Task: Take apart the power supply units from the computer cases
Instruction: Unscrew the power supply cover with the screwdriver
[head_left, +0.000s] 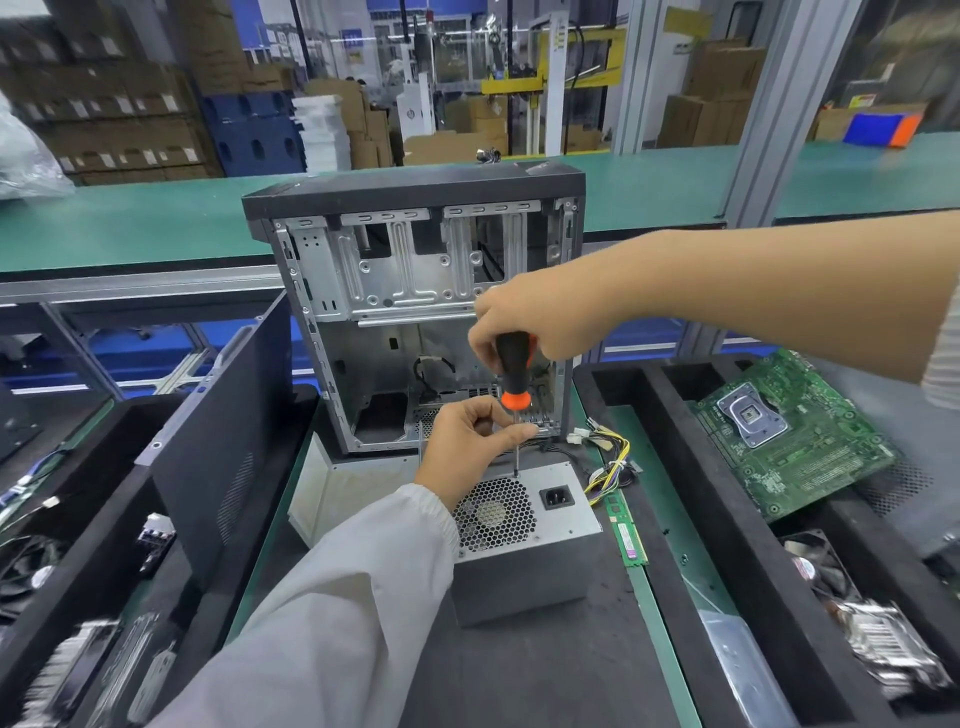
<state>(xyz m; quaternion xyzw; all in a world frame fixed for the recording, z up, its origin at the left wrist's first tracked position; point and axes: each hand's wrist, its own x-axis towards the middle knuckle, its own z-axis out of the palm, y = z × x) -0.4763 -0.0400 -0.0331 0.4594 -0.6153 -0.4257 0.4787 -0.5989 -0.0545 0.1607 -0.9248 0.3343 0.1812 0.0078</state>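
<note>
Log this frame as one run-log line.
step: unscrewing power supply | right hand: grips screwdriver | left hand: pinches shaft | tip: on top face | case: upright behind

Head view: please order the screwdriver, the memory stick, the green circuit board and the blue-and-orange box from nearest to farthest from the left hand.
1. Screwdriver, its shaft pinched by the left hand.
2. Memory stick, lying just right of the power supply.
3. Green circuit board, in the right tray.
4. Blue-and-orange box, far back right, beyond the green belt.

Head-worn view, forward-down, close over workbench (649, 597)
</note>
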